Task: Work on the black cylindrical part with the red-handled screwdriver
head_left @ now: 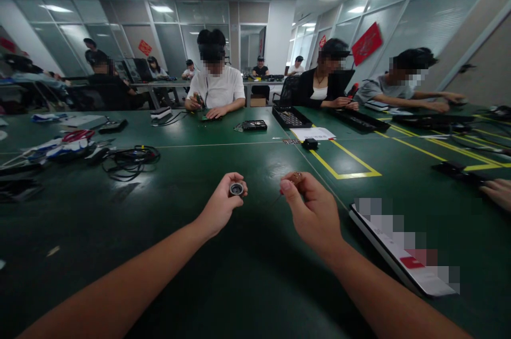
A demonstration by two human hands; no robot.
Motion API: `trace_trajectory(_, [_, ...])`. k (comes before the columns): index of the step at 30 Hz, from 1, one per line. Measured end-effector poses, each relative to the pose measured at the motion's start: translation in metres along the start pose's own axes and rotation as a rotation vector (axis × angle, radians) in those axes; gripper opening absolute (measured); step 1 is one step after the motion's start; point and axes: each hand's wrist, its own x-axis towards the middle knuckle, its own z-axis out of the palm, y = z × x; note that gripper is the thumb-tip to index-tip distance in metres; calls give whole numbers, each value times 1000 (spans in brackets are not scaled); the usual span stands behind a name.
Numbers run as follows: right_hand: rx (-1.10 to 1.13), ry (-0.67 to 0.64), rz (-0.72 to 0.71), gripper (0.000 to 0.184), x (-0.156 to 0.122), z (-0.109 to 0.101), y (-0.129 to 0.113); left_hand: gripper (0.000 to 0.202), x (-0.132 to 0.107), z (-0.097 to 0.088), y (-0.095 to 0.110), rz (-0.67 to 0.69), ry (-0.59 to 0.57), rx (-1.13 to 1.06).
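My left hand (pixel 225 198) is closed around a small round metal housing (pixel 236 189), its open end turned up toward me with a dark inside. Opposite it, my right hand (pixel 313 206) pinches a small copper-coloured part (pixel 296 177) between thumb and fingers. A thin dark line, perhaps a shaft or wire, sticks out below the right fingertips; its kind is unclear. Both hands are held above the green table (pixel 255 264), apart from each other, and the two pieces do not touch.
A white-topped flat box (pixel 393 243) lies right of my right forearm. Coiled black cables (pixel 133 160) lie left. Farther off are a black box (pixel 310 143), a paper sheet (pixel 313 134), yellow tape (pixel 359 175) and a parts tray (pixel 291 117). Several people work around the table.
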Motion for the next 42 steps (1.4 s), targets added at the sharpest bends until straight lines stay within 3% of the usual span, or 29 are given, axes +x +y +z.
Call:
trace_trajectory(7, [89, -17, -4, 22, -5, 4, 3, 23, -10, -1, -15, 27, -107, 185])
trace_trajectory(19, [168, 139, -25, 16, -4, 1, -3, 30, -16, 0, -17, 134, -195, 406])
trace_trajectory(30, [234, 191, -2, 13, -3, 2, -6, 36, -16, 1, -20, 240, -126, 489])
trace_trajectory(42, [46, -8, -49, 16, -8, 3, 9, 32, -20, 5, -7, 348, -102, 608])
